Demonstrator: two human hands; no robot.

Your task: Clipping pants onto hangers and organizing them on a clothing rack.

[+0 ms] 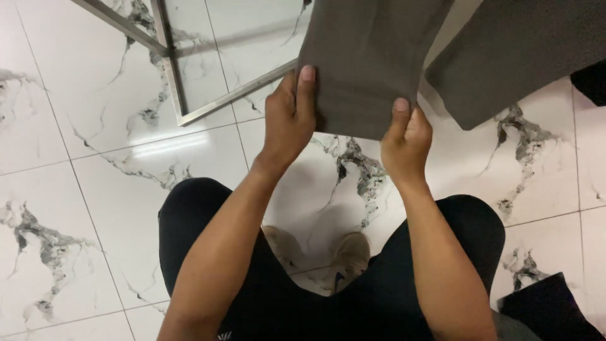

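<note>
Pinching the lower hem of a grey-brown trouser leg (366, 63) with both hands. Left hand (289, 117) clamped on the hem's left corner, thumb laid flat up the front of the cloth, remaining fingers tucked behind and out of sight. Right hand (406, 142) gripping the hem's right corner, thumb pressed on the front face, fingers curled under the bottom edge. Held taut and flat between the two grips, slightly tilted, hem edge running down from left to right. Hanging from beyond the top of the frame, above the floor and in front of the knees.

Just to the right, a second grey-brown trouser leg (511, 57), wider in view, untouched by either hand, angled lower edge dropping toward the centre. Between the two, a narrow pale gap.

Below the hands, bare forearms reaching up from the bottom edge, over black trousers (189, 221) on spread knees. Between the knees, two pale worn shoes (347, 256) planted on the floor.

Underneath everything, glossy white floor tiles (82, 158) with grey marble veining and thin grout lines. At upper left, a metal frame (170, 76) of slim silver bars standing on the tiles, one bar passing behind the left hand. At lower right, a dark folded cloth (549, 309) lying on the floor. At the right edge, a black shape (593, 82), too cropped to identify.
</note>
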